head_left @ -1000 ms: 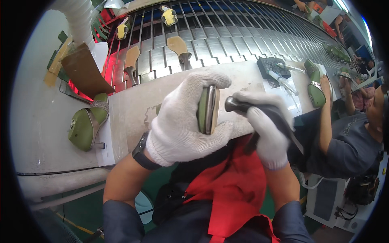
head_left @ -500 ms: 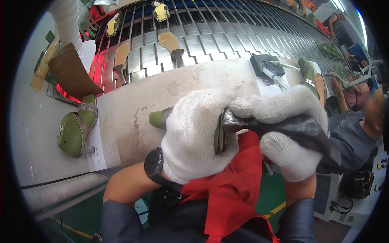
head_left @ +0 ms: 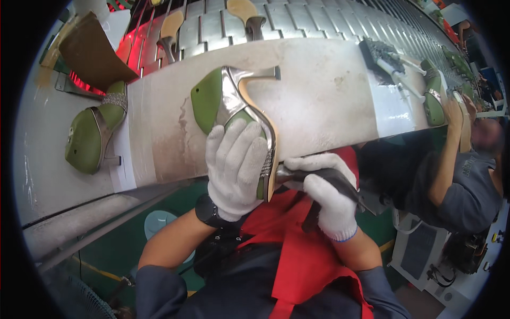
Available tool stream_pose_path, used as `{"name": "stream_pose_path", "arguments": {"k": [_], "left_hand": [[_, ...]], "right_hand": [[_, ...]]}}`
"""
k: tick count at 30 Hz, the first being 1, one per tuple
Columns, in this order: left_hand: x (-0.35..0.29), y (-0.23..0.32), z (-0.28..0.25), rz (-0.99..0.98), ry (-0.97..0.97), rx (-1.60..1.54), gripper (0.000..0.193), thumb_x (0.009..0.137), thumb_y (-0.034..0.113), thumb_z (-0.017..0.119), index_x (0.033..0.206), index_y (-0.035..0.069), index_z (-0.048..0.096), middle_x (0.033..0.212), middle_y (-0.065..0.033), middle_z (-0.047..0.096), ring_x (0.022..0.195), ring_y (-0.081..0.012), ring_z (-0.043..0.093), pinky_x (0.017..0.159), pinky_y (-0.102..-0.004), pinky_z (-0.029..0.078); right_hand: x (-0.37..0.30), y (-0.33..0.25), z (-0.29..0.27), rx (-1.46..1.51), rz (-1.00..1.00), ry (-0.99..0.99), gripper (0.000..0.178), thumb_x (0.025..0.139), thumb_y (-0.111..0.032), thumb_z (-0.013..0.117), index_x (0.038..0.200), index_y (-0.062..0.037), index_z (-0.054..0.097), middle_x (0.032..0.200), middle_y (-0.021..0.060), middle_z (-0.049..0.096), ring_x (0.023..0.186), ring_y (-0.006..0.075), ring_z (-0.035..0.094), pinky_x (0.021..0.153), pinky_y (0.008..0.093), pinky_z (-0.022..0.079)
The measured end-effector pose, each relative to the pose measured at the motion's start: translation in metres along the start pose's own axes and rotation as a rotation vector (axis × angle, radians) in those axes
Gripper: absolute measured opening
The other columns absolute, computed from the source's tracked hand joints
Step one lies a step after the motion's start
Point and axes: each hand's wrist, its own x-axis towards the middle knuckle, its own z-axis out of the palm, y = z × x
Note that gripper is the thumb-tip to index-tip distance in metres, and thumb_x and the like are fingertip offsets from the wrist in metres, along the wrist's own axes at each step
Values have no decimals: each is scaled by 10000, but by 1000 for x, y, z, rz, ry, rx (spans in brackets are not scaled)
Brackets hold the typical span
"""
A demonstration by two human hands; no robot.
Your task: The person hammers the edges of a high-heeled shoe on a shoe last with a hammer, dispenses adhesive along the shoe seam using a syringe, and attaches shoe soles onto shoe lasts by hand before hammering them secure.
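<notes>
My gloved left hand [head_left: 235, 169] is closed round a high-heeled sandal [head_left: 229, 95] on a green last. The sandal lies on its side, its silver heel pointing right and its tan sole edge facing my right hand; a glittery strap shows beside my fingers. In my gloved right hand [head_left: 333, 204] is a dark hammer [head_left: 289, 174], gripped around its head. The hammer's rounded metal end is against or very near the sole edge at the toe; contact cannot be made out. A similar sandal [head_left: 87, 141] on a green last lies at the left.
Two heeled soles [head_left: 172, 24] lie on the slatted metal conveyor [head_left: 308, 24] beyond the pale bench [head_left: 319, 80]. A brown board [head_left: 90, 50] stands at the back left. A dark block [head_left: 374, 56] with white-handled tools is at right, near a co-worker's hand [head_left: 454, 114].
The sandal has been turned so its side and heel show, and both hands are lower and nearer my body. The hammer has moved down and left, toward the toe end of the sole.
</notes>
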Motion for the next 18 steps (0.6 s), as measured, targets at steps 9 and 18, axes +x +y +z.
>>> {"name": "stream_pose_path", "arguments": {"k": [9, 18], "left_hand": [[-3, 3, 1, -46, 46, -27, 603, 1021, 342, 765, 1475, 26, 524, 1450, -252, 640, 1391, -454, 606, 1281, -629, 338], [-5, 4, 1, -69, 59, -52, 618, 970, 306, 821, 1451, 35, 545, 1438, -233, 643, 1375, -441, 607, 1288, -654, 306]], "right_hand": [[14, 6, -4, 103, -50, -12, 271, 1022, -5, 656, 1274, 94, 666, 1213, 243, 798, 1168, 309, 790, 1018, 414, 646], [41, -5, -5, 85, -135, -50, 268, 978, -20, 740, 1227, 75, 707, 1214, 247, 810, 1113, 309, 805, 1017, 422, 629]]}}
